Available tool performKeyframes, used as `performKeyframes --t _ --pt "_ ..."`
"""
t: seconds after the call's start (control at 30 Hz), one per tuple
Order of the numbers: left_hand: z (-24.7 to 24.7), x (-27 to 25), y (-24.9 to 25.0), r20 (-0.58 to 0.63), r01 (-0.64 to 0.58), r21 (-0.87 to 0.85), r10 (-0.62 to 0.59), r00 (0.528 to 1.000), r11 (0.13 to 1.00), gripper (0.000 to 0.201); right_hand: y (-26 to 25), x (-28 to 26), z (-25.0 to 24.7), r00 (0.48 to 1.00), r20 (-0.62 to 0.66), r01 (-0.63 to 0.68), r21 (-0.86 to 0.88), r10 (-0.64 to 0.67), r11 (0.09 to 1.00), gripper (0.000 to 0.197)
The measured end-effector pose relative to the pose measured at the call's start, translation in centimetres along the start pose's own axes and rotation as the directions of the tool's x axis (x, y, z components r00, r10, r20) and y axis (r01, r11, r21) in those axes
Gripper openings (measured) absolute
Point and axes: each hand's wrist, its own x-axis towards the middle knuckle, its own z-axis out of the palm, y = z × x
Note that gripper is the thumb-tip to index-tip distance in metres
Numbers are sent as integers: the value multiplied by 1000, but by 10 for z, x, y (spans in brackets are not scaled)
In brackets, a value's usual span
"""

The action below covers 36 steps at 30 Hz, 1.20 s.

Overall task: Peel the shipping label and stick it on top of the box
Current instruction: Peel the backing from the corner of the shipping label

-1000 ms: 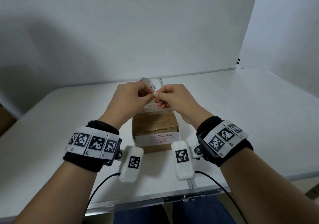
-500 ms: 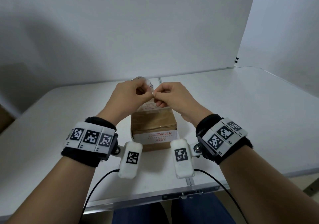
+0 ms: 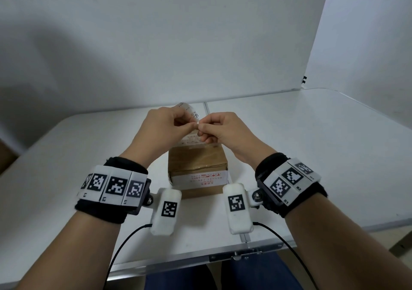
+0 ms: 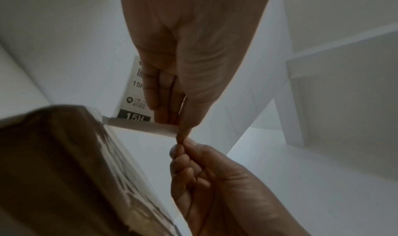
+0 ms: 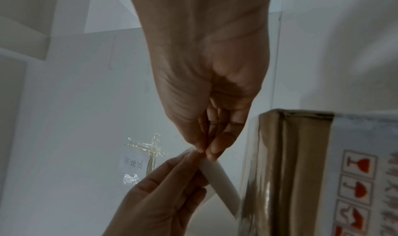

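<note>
A brown cardboard box [image 3: 198, 162], wrapped in clear tape and bearing a white strip with red symbols, stands on the white table [image 3: 301, 147]. Above its far edge I hold the white shipping label [image 3: 193, 113], printed with black text and a code. My left hand [image 3: 189, 129] grips the label sheet [image 4: 137, 93] between curled fingers and thumb. My right hand [image 3: 202, 131] pinches the label's corner [image 5: 219, 175] right against the left thumb. The two hands touch at the fingertips. Most of the label is hidden behind the fingers.
A crumpled scrap of clear tape and a small handwritten sticker [image 5: 146, 156] lie on the table beyond the hands. White walls [image 3: 200, 44] close the back and right. The table's front metal edge [image 3: 234, 256] runs near my lap.
Both hands stay pinched together on the label above the box's far edge. Only small shifts of the fingers and of the view show.
</note>
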Motion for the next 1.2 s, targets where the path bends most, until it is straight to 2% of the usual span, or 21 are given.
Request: performKeyframes --t 0.17,0.23,0.33,0.4,0.57,0.67,0.7,0.77,0.83,0.97,1.03,1.13,1.2 --pt "4 -2 6 -59 -166 163 178 982 973 9 -1 -1 1 998 -44 40 -59 -43 997 6" --pt "6 -2 7 -46 -225 234 242 969 946 9 -1 -2 1 998 -47 44 -95 -48 995 9" --pt "9 -1 9 -12 -262 305 278 960 916 9 0 -3 0 998 -56 30 -118 -37 993 11" --pt "10 -1 8 -13 -268 284 283 959 921 8 1 -3 0 998 -63 22 -114 -29 993 11" --pt "11 -5 8 -43 -137 59 139 989 989 8 3 -5 -1 998 -58 18 -48 -21 999 12" --pt "9 -7 4 -34 37 -114 -41 999 993 13 3 -7 0 998 -66 22 7 -21 1000 7" --pt "7 -7 2 9 106 -258 -108 994 960 15 3 -7 -1 996 -90 33 30 -30 999 5" --pt "2 -8 3 135 218 -509 -174 976 833 14 3 -7 -2 984 -159 88 40 -81 995 10" --pt "-1 -9 4 237 289 -620 -176 955 730 15 1 -7 -2 975 -179 140 24 -134 990 22" --pt "-2 -9 3 322 364 -716 -181 929 596 18 -6 -7 0 989 -76 129 5 -128 992 17" --pt "-2 -8 -1 339 390 -735 -197 920 555 15 -6 -6 -1 989 -89 118 0 -118 993 13" --pt "-1 -10 -4 349 404 -759 -205 914 510 13 -3 -5 -1 988 -124 87 -20 -89 996 11" --pt "1 -11 -5 325 387 -751 -210 922 535 17 -2 -4 0 988 -136 76 -36 -80 996 11"
